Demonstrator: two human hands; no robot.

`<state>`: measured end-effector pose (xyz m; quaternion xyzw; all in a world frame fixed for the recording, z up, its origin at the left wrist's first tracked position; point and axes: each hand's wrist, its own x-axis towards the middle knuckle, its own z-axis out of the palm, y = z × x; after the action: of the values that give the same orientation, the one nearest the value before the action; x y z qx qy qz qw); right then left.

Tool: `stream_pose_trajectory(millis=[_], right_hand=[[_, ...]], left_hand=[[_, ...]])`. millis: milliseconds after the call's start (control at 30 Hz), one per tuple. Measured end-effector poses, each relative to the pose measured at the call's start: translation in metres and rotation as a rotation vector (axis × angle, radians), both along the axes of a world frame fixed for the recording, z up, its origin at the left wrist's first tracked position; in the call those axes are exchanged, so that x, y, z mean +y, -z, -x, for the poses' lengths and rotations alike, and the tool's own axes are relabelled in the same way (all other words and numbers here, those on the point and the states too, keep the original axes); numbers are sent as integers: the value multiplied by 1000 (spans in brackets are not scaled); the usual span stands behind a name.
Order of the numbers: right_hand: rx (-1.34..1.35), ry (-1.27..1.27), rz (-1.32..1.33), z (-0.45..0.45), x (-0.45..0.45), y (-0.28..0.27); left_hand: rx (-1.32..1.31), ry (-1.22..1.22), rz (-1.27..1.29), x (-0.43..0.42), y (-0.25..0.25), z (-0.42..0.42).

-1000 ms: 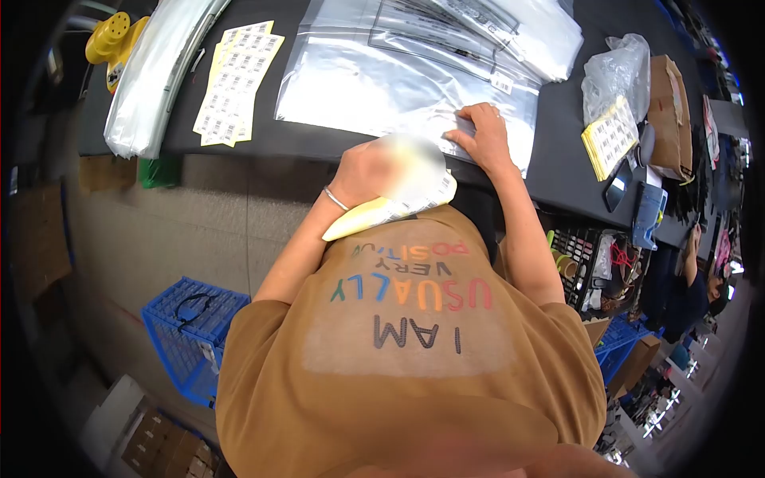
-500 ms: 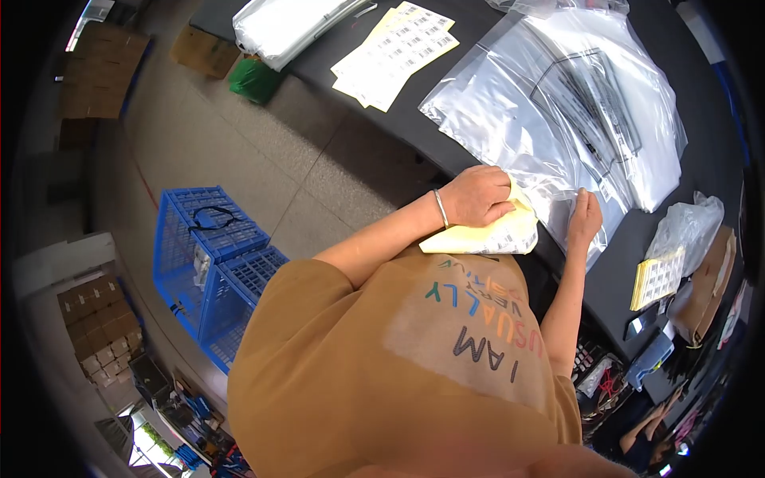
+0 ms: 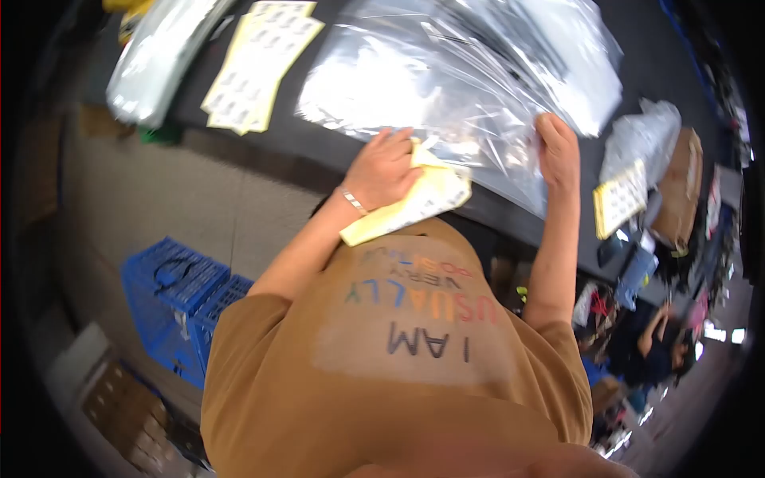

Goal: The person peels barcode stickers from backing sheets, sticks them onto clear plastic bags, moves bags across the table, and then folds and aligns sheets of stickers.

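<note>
My left hand (image 3: 381,171) is closed on a yellow-backed sticker sheet (image 3: 426,199), which hangs folded against the front of my shirt. Its fingertips also reach the near edge of a large clear plastic bag (image 3: 446,99) on the black table. At the bag's right side, my right hand (image 3: 559,151) pinches the film between thumb and fingers. More clear bags (image 3: 586,80) lie fanned out beneath and behind it. Left of them rest overlapping sticker sheets (image 3: 259,68) with printed barcodes.
A plastic-wrapped roll or bundle (image 3: 163,60) lies at the table's far left. On the right are a sticker stack (image 3: 621,199), a crumpled clear bag (image 3: 644,143) and a brown cardboard piece (image 3: 679,191). Blue crates (image 3: 171,299) stand on the floor. Another person (image 3: 657,346) is at lower right.
My view has turned, shifting the table leftward. The right hand has lifted and spread the bag film out to the right. My left hand still holds the sticker sheet, its fingers now further over the bag's edge.
</note>
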<state>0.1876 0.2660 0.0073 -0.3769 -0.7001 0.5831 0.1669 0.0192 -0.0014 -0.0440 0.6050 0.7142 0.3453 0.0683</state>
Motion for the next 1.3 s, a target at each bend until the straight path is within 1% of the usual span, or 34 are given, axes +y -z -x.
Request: stream_pose_trajectory(millis=[67, 100, 167, 233, 267, 333, 400, 433, 500, 533, 600, 633, 667, 700, 733, 767, 833, 867, 933, 967, 1000, 1033, 1067, 1100, 1133, 1167, 1233, 1300], right_hand=[[122, -11, 181, -2, 10, -4], [115, 13, 168, -1, 8, -10], [207, 55, 390, 8, 4, -22], [231, 30, 400, 9, 11, -18], [236, 27, 364, 12, 14, -16], [240, 28, 329, 16, 26, -10], [145, 41, -14, 23, 38, -4], [144, 46, -18, 27, 41, -7], [57, 131, -81, 38, 47, -14], [107, 150, -99, 42, 56, -7], [97, 153, -90, 50, 54, -16], [93, 158, -88, 56, 52, -21], [93, 157, -90, 60, 50, -19], [59, 77, -107, 62, 47, -15], [25, -4, -124, 64, 45, -11], [26, -12, -123, 64, 41, -9], [-177, -157, -203, 63, 28, -5], [-184, -211, -161, 61, 22, -6], [-187, -228, -94, 52, 9, -7], [-198, -236, -42, 47, 5, -8], [-211, -239, 52, 41, 5, -7], [-205, -235, 42, 34, 5, -7], [-167, -287, 141, 28, 8, -9], [-130, -332, 235, 22, 14, -11], [-123, -424, 238, 17, 24, -11], [-121, -406, 214, 17, 36, -17], [-213, -326, -97, 26, 63, -30], [-236, -138, -306, 41, 118, -32]], left_hand=[[-17, -5, 7, 0, -5, 0], [-16, -10, 7, -1, -6, -1], [-20, 8, -4, 0, -7, -2], [13, -9, -29, 1, -7, -1], [0, 0, 13, -1, -7, 0], [1, 1, 16, 0, -8, 0], [1, 5, 16, 0, -11, 0], [2, 0, 21, 0, -11, -1], [-2, -4, 25, 5, -11, 2], [-37, -6, -3, 5, -11, 2], [-148, -6, -85, 7, -16, 7], [-148, -8, -84, 7, -23, 8], [-263, 3, -30, 7, -32, 8], [-380, 14, 24, 9, -41, 8], [-370, 109, -106, 20, -49, 7], [-369, 101, -106, 32, -56, 4], [-333, 338, -287, 53, -66, -2], [-328, 329, -277, 62, -70, -6], [-198, 463, -215, 77, -74, -11], [-189, 460, -210, 83, -68, -13], [-172, 465, -138, 89, -57, -15], [-155, 473, -72, 94, -44, -18], [-196, 479, 28, 94, -31, -19], [-184, 495, 8, 92, -22, -20], [-135, 469, 80, 87, -16, -23], [-85, 440, 152, 83, -13, -26], [-61, 443, 127, 75, -14, -29], [-36, 433, 116, 65, -14, -30]])
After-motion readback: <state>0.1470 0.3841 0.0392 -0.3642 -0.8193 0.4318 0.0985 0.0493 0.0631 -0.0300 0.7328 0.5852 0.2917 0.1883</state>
